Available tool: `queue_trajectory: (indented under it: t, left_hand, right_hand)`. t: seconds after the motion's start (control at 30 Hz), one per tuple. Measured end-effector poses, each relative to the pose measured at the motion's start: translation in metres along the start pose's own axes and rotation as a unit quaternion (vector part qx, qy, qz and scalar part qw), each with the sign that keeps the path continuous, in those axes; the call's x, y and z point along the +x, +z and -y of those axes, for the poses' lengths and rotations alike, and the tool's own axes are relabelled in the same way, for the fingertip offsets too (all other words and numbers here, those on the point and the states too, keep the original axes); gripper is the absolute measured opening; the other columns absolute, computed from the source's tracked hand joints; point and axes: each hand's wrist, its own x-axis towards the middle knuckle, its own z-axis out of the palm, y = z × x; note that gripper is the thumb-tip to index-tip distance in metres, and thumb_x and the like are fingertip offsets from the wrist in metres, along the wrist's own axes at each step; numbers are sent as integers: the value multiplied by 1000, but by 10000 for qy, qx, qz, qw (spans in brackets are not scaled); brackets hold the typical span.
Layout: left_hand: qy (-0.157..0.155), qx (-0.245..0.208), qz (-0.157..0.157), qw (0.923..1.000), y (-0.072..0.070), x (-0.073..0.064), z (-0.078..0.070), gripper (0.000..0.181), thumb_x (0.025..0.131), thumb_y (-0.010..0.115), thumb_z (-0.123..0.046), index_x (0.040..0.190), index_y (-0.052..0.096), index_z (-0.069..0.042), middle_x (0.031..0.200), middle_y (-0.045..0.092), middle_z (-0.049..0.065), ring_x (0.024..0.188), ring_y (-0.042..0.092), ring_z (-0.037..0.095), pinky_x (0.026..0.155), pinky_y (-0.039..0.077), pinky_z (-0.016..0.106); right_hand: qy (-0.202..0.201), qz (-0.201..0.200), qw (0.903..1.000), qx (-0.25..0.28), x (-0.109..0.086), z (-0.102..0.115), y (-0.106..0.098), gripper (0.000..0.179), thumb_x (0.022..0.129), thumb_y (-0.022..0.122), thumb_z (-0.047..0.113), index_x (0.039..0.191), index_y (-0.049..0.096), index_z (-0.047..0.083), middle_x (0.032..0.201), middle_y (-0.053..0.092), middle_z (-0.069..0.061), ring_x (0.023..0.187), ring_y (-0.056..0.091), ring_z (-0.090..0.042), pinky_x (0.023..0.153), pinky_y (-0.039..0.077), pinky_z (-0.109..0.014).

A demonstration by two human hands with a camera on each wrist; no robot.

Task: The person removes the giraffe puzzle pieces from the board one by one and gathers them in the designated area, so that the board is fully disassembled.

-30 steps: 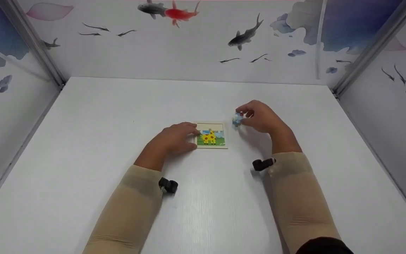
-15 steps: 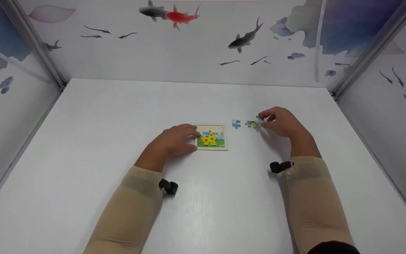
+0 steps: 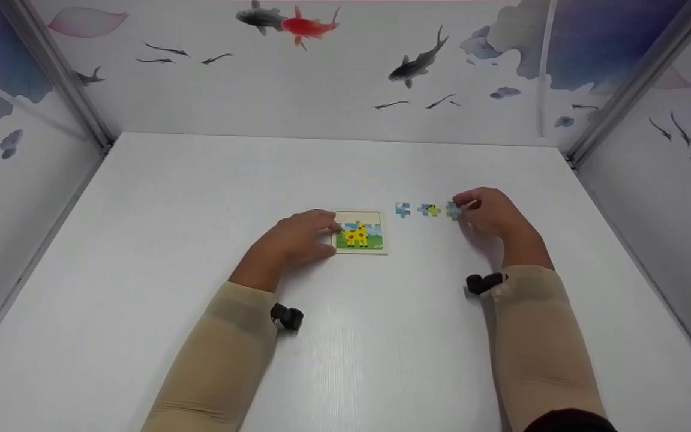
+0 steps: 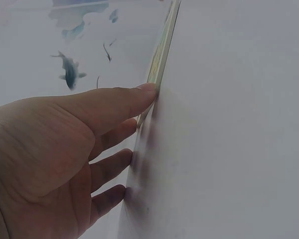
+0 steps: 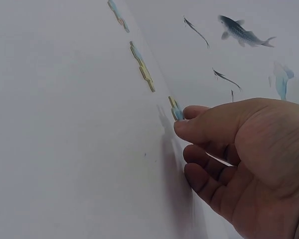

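Observation:
A small wooden puzzle board (image 3: 360, 252) with a yellow giraffe picture lies mid-table; bare wood shows along its upper part. My left hand (image 3: 297, 237) holds its left side, thumb at the near corner and fingers farther up the edge. In the left wrist view, the thumb (image 4: 134, 99) touches the board's rim (image 4: 164, 55). To the right of the board, my right hand (image 3: 489, 210) pinches a light-blue puzzle piece (image 3: 453, 209) between thumb and index finger, at the table surface. Two other pieces lie in line with it: a blue one (image 3: 402, 209) and a blue-green one (image 3: 429, 209).
The white table (image 3: 357, 342) is bounded by a back wall (image 3: 333, 90) painted with fish, and by side walls with metal corner posts. A black wrist camera (image 3: 287, 316) sits on the left sleeve, another camera (image 3: 483, 283) on the right.
My right hand has moved rightward, away from the board. The blue and blue-green pieces now lie apart on the table, and the third piece has come down beside them. The left hand stays put.

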Motion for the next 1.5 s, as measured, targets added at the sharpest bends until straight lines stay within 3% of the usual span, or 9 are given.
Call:
queue_trajectory:
  t: [0.33, 0.63, 0.8, 1.23, 1.5]
  left_hand:
    - [28, -22, -47, 10000, 1, 1, 1, 53, 103, 67, -36, 155, 58, -28, 174, 37, -7, 166, 27, 26, 135, 24, 57]
    - [10, 28, -45, 10000, 2, 3, 2, 52, 103, 66, -36, 154, 58, -29, 174, 37, -9, 166, 28, 25, 135, 24, 57]
    - [-67, -44, -54, 10000, 0, 2, 0, 51, 103, 67, -35, 153, 59, -29, 174, 38, -9, 166, 28, 25, 135, 23, 56]
    - [-65, -57, 116, 9999, -1, 3, 0, 55, 103, 68, -35, 156, 57, -26, 176, 35, -5, 167, 26, 27, 136, 23, 55]
    - [-146, -189, 44, 9997, -1, 3, 0, 52, 102, 70, -37, 152, 61, -28, 174, 37, -8, 166, 28, 26, 135, 24, 56]
  right_hand:
    - [-52, -61, 10000, 7, -2, 2, 4, 41, 104, 58, 15, 145, 64, 16, 146, 60, -17, 133, 54, -36, 121, 44, -58]
    - [-4, -209, 9996, 210, -1, 11, 3, 44, 106, 63, 26, 150, 61, 23, 153, 55, -12, 133, 54, -34, 111, 52, -51]
    - [-199, -295, 9992, 154, -2, 32, 10, 41, 106, 65, 27, 147, 64, 23, 149, 57, -10, 129, 55, -33, 108, 55, -50]
    - [-648, 149, 9978, 83, -4, 101, 51, 35, 101, 75, 28, 136, 73, 26, 131, 65, -1, 118, 57, -26, 94, 57, -38]
    - [-1172, 424, 9922, -9, -9, 136, 74, 37, 101, 76, 29, 138, 73, 25, 131, 67, 0, 117, 60, -24, 98, 58, -39]
